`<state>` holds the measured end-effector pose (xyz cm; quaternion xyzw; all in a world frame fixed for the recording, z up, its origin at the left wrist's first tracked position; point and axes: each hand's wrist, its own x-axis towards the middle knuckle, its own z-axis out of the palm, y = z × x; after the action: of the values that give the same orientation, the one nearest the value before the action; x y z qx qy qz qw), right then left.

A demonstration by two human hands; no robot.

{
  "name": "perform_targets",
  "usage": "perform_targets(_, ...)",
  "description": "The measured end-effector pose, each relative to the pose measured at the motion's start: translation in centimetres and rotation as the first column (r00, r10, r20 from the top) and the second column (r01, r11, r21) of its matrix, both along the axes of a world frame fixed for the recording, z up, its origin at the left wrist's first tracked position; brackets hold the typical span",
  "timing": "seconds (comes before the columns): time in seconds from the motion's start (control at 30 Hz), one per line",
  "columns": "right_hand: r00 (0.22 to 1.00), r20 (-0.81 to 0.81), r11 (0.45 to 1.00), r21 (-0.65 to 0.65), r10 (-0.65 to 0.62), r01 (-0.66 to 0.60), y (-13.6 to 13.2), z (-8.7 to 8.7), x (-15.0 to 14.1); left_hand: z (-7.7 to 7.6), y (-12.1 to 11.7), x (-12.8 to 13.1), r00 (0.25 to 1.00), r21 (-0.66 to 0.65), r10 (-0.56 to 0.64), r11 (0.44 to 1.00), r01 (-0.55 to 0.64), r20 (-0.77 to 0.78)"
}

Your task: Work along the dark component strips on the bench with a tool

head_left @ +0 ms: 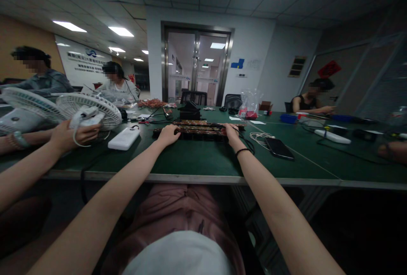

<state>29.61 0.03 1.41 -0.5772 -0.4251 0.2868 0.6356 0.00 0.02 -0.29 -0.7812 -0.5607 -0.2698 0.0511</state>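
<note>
A row of thin copper-coloured rods [199, 129] lies crosswise on a dark rack [203, 137] in front of me. My left hand [168, 135] is closed around the left end of the rods, its fingers curled and partly hidden. On the other end, my right hand [231, 133] pinches a slim dark tool [218, 126] whose tip points left over the rods. A black cable [247, 141] runs by my right wrist; the tool's exact kind is too dark to make out. Behind the rack stands a black block-like object [190, 110].
A white power bank [124, 138] lies left of my left hand. Another person's hand [74, 133] holds a white device beside a white fan [92, 107]. Right of me are a coiled white cable [262, 138] and a phone [280, 148]. Copper-coloured scraps [152, 103] lie farther back.
</note>
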Motion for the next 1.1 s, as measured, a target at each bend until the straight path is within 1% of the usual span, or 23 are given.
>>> perform_targets(0.1,0.999,-0.043,1.000,0.000,-0.031,0.031,-0.03,0.06,-0.13,0.03,-0.01,-0.01,1.000,-0.001,-0.005,1.000,0.005,0.006)
perform_targets(0.47,0.992,-0.121,0.999,0.009,-0.033,0.035,0.18,-0.04,-0.21,-0.15,0.41,-0.18,0.999,0.014,-0.015,1.000,0.014,0.033)
perform_targets(0.73,0.993,-0.118,1.000,0.018,-0.016,0.018,0.33,-0.25,-0.07,-0.06,0.35,-0.20,1.000,0.008,-0.007,1.000,0.007,0.001)
perform_targets(0.87,0.993,-0.117,1.000,0.020,-0.013,0.015,0.34,-0.23,-0.14,-0.08,0.47,-0.20,1.000,0.013,-0.010,1.000,0.010,0.002)
perform_targets(1.03,0.986,-0.168,1.000,0.019,-0.009,0.013,0.17,-0.10,-0.25,-0.25,0.73,-0.22,1.000,0.020,-0.007,1.000,0.007,0.014)
perform_targets(1.1,0.989,-0.148,0.999,0.032,0.004,0.000,0.17,-0.10,-0.21,-0.29,0.77,-0.22,1.000,0.022,-0.012,1.000,0.012,0.022)
